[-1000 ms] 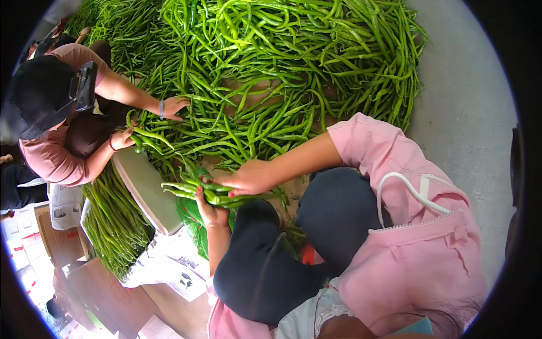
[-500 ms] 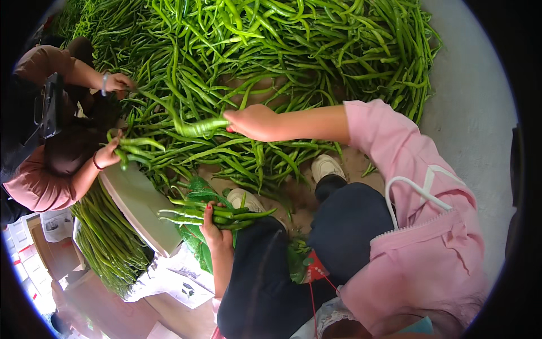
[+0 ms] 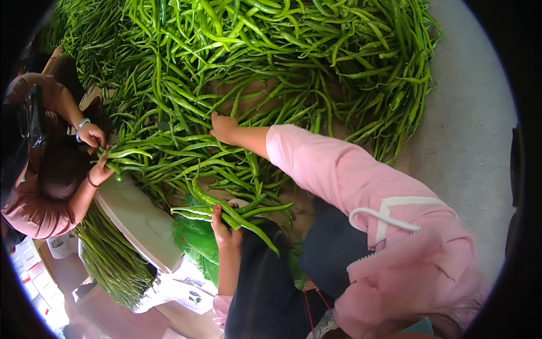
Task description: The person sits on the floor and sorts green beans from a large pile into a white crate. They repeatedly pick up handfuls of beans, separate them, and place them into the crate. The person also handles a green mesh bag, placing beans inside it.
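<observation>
My left hand [image 3: 227, 229], palm up beside my knee, is closed around a small bunch of long green chili peppers [image 3: 206, 213]. One long pepper lies slantwise across the bunch, its end hanging over my leg. Farther forward, my right hand [image 3: 226, 130] reaches to the large pile of green chili peppers [image 3: 271, 45]. Its thumb and forefinger look apart at the peppers, and the other fingers are mostly hidden beneath the hand.
A co-worker's hands [image 3: 95, 141] hold several green peppers at the left. Next to that person is a pale container [image 3: 132, 217] by neatly bundled long green peppers [image 3: 110, 251]. A green mesh sack [image 3: 195, 240] lies beside my left forearm. Grey floor [image 3: 468, 141] runs along the right.
My right hand has moved left and down to the pile; the pepper it held is gone from it. A long pepper now lies across my left hand's bunch. The co-worker's hands have come together.
</observation>
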The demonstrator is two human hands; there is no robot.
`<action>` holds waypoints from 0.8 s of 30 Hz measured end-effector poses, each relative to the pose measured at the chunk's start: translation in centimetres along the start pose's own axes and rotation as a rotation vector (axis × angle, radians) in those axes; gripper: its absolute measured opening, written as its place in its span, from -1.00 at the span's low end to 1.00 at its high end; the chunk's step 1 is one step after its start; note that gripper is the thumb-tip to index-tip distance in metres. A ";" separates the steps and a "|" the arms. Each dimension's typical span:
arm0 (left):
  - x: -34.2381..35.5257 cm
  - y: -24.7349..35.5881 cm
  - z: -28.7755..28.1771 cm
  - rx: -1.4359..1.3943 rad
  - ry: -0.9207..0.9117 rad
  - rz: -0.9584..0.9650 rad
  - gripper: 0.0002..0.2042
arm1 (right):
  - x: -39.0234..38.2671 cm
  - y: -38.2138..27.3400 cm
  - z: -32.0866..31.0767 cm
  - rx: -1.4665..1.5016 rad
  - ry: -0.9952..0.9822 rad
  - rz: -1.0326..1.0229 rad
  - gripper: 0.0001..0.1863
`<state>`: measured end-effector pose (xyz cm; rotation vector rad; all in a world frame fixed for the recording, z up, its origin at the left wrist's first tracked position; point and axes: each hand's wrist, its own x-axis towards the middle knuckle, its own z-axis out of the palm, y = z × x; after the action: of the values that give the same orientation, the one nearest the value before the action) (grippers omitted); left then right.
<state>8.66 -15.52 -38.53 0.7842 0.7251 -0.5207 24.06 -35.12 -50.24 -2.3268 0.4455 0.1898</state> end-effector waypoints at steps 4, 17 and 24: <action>0.1 0.8 -1.1 0.037 -0.022 0.016 -0.82 | -2.5 0.0 -1.2 0.284 0.026 0.038 -0.63; 0.2 -1.8 0.0 0.195 -0.222 -0.071 -0.54 | -20.3 -1.6 -5.8 0.325 -0.296 -0.453 -0.71; -0.5 -0.4 2.0 0.039 -0.312 -0.061 -0.45 | -6.9 1.9 -7.2 -0.007 0.178 -0.598 -0.82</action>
<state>8.83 -17.25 -37.32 0.6978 0.4521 -0.6966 16.93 -39.69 -44.55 -2.3815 -0.1789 -0.3046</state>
